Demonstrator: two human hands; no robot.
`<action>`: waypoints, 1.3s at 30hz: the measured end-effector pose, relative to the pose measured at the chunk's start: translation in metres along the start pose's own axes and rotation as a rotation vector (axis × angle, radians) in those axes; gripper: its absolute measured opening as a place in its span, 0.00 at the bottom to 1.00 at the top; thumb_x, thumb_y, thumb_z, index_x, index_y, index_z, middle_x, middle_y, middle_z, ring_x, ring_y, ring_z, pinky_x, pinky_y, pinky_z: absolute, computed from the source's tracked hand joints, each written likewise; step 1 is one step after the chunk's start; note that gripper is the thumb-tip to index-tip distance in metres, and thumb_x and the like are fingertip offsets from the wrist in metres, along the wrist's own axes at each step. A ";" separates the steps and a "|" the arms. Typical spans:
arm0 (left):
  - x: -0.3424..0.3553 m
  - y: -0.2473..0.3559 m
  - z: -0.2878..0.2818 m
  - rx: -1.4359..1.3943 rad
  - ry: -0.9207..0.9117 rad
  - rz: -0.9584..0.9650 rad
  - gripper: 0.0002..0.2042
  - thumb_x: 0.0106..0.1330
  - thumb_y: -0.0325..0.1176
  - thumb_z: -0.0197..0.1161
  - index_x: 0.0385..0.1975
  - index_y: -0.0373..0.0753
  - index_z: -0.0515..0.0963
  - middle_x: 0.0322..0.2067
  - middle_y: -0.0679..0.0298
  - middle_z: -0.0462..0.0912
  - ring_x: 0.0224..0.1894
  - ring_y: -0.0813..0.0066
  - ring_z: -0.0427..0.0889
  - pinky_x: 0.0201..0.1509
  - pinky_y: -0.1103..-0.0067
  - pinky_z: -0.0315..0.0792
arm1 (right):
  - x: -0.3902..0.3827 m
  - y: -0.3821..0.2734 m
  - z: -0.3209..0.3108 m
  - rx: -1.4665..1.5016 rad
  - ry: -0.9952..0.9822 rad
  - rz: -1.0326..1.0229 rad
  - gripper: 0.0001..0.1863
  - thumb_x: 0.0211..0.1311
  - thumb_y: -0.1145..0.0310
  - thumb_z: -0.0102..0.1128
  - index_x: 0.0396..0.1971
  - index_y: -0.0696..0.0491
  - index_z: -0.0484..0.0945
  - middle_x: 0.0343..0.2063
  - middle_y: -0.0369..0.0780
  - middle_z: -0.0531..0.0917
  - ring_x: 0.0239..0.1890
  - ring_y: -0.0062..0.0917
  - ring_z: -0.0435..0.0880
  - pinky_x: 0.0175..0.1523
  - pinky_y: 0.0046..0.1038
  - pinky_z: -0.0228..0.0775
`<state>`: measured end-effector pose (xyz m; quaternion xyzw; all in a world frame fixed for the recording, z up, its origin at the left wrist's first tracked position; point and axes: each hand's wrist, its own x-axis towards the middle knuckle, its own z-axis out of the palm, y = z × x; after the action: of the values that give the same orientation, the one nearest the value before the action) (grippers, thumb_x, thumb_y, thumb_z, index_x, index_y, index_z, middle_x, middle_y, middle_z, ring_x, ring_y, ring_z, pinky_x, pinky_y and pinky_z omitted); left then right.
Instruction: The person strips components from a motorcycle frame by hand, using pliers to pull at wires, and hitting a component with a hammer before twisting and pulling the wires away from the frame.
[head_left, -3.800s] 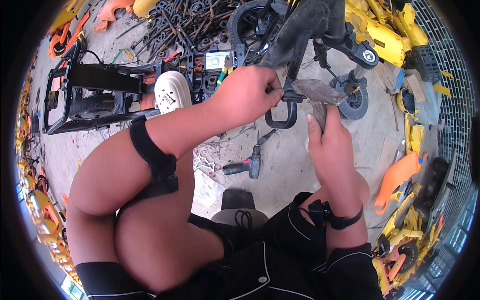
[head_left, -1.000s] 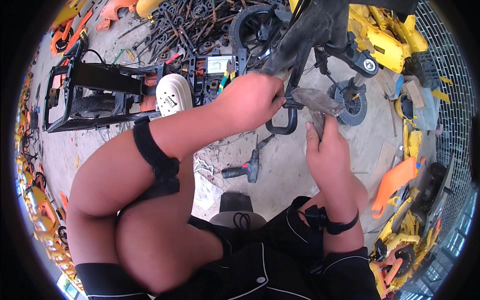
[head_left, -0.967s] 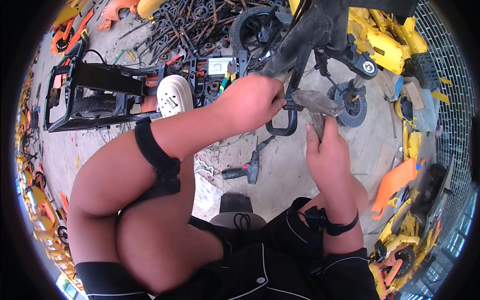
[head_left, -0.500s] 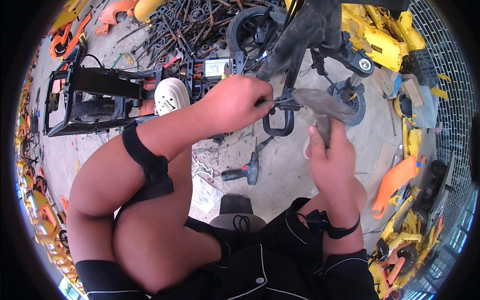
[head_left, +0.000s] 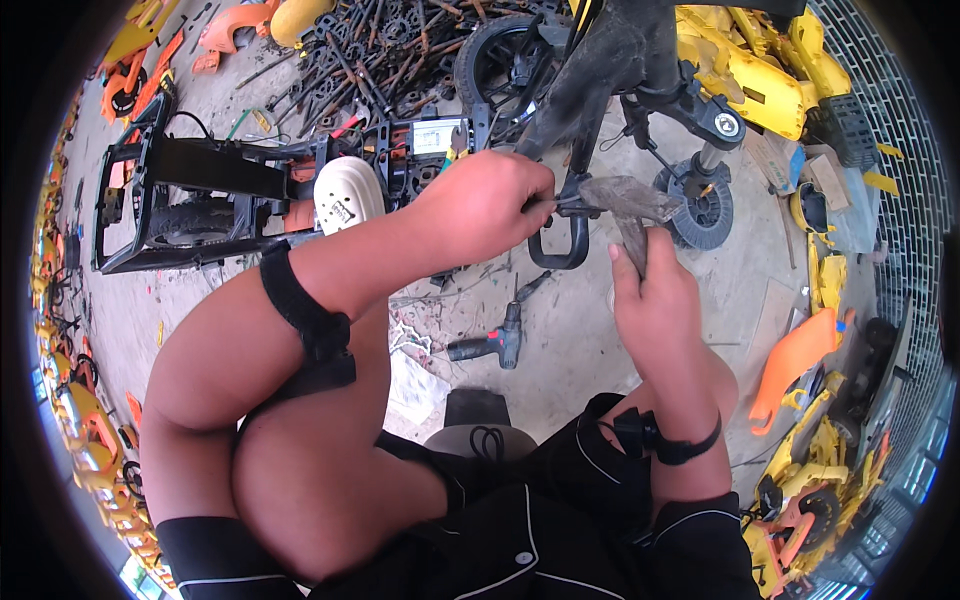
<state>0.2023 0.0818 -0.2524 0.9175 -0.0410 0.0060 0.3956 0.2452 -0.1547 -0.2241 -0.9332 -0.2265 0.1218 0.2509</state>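
Observation:
My left hand point(head_left: 492, 206) is closed in a pinch on a thin metal piece point(head_left: 565, 200), held against the black bracket with a looped bar point(head_left: 573, 256) below the scooter's dark frame point(head_left: 580, 85). My right hand point(head_left: 655, 305) grips the handle of a worn grey hammer point(head_left: 620, 197), whose head is just right of the pinched piece; whether they touch I cannot tell. The far end of the thin piece is partly hidden at the bracket. Behind my left wrist is my foot in a white clog point(head_left: 343, 195).
A cordless drill point(head_left: 505, 340) lies on the concrete floor below the bracket. Around are a black chassis point(head_left: 210, 170) with pliers point(head_left: 455, 140), a pile of rusty metal parts point(head_left: 360, 60), a loose wheel point(head_left: 700, 210), yellow panels point(head_left: 760, 90) and an orange panel point(head_left: 790, 365).
Half a second ago the hammer was blurred in motion and slightly lower right; its head is now slightly higher and left, nearer my left fingers. My left hand has shifted slightly right.

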 end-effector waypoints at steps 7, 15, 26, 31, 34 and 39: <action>0.002 -0.006 0.006 0.032 0.035 0.020 0.07 0.65 0.32 0.68 0.35 0.34 0.83 0.30 0.51 0.85 0.34 0.47 0.85 0.39 0.62 0.78 | -0.002 0.006 0.006 -0.088 0.000 -0.079 0.18 0.75 0.63 0.59 0.56 0.58 0.72 0.31 0.53 0.86 0.33 0.45 0.87 0.37 0.44 0.77; 0.003 -0.006 0.007 0.029 0.031 0.005 0.08 0.66 0.32 0.68 0.35 0.33 0.83 0.31 0.51 0.85 0.35 0.47 0.85 0.40 0.62 0.79 | -0.003 -0.002 -0.004 0.012 -0.029 0.049 0.15 0.74 0.63 0.59 0.49 0.58 0.71 0.34 0.59 0.85 0.37 0.61 0.84 0.39 0.54 0.76; 0.003 -0.005 0.009 0.061 0.039 0.015 0.07 0.66 0.32 0.67 0.35 0.34 0.84 0.32 0.51 0.86 0.36 0.47 0.86 0.41 0.62 0.79 | -0.005 -0.006 -0.007 0.085 -0.001 0.071 0.17 0.74 0.63 0.60 0.52 0.60 0.74 0.35 0.60 0.85 0.39 0.59 0.84 0.42 0.52 0.77; 0.006 -0.001 0.009 0.062 0.021 -0.027 0.07 0.66 0.32 0.67 0.35 0.34 0.84 0.32 0.51 0.86 0.35 0.48 0.86 0.41 0.62 0.79 | 0.000 0.004 0.009 -0.091 0.021 -0.078 0.17 0.75 0.64 0.58 0.53 0.60 0.70 0.30 0.58 0.85 0.34 0.59 0.85 0.38 0.54 0.76; 0.004 -0.006 0.008 0.029 0.021 -0.014 0.08 0.66 0.33 0.67 0.35 0.34 0.84 0.32 0.51 0.87 0.36 0.47 0.86 0.42 0.62 0.80 | 0.002 0.000 0.005 -0.096 -0.018 -0.064 0.17 0.75 0.65 0.58 0.54 0.59 0.69 0.30 0.58 0.85 0.34 0.58 0.85 0.37 0.54 0.76; -0.001 -0.009 -0.003 -0.086 -0.059 -0.113 0.09 0.64 0.34 0.67 0.36 0.35 0.84 0.31 0.51 0.88 0.36 0.50 0.88 0.42 0.64 0.80 | 0.001 0.001 0.003 -0.096 -0.022 -0.066 0.17 0.75 0.65 0.58 0.53 0.60 0.69 0.29 0.57 0.85 0.33 0.57 0.86 0.37 0.54 0.77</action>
<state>0.2017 0.0903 -0.2565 0.9002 -0.0011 -0.0450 0.4331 0.2458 -0.1538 -0.2272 -0.9348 -0.2654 0.1129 0.2072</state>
